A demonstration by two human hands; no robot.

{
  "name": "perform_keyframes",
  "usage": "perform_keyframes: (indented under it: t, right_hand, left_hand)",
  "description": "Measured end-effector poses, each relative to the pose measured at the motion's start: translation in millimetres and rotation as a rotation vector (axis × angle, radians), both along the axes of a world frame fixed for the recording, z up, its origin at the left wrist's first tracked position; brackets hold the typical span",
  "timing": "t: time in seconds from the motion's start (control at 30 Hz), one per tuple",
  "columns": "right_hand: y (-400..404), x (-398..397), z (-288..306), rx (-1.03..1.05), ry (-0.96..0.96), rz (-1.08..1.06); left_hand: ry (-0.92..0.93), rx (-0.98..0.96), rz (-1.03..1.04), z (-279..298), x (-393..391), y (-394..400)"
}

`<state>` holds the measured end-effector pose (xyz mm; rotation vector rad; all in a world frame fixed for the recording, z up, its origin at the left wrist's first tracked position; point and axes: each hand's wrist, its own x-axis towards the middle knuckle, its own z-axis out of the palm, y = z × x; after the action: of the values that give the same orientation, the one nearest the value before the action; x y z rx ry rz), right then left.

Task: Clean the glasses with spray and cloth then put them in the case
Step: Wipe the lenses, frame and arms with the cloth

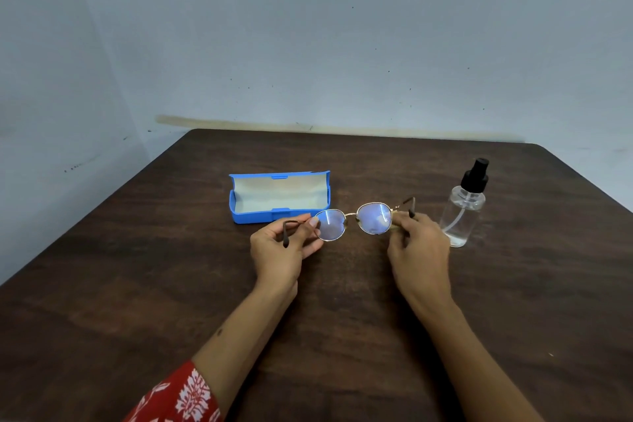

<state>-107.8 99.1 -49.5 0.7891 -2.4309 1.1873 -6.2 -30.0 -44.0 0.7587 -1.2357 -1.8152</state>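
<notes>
- While both hands are holding the glasses (352,222) above the table (342,301), left hand (279,247) and right hand (416,247) are each pinching one temple end.
- Fingers are better staying off the lenses.
- The open blue case (279,197) is lying just behind; the spray bottle (464,207) is standing at right.

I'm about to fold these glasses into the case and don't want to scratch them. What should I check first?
1. Case open, lining bare: ok.
2. Left hand and right hand each hold one end of the glasses: ok.
3. Temples folded: not ok, both open.
4. Lenses clean: cannot tell, glare.
5. Spray bottle upright on the table, clear of the path: ok.
6. Cloth in view: not ok.
</notes>
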Motion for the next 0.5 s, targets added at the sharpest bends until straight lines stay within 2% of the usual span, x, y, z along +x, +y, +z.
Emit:
perform_keyframes:
  t: [0.17, 0.27, 0.5]
  right_hand:
    - [5.9, 5.0, 5.2, -0.2, -0.064, -0.009]
    - [5.5, 12.3, 8.5, -0.288, 0.019, 0.021]
    - [-4.7, 22.7, 5.2, -0.088, 0.287, 0.162]
  left_hand:
    - [0.03, 0.016, 0.074, -1.2, -1.0, -4.9]
    - [0.054, -0.029, 0.096, -1.9, -0.3, -5.8]
    - [0.075, -0.104, 0.073, -1.6, -0.2, -4.4]
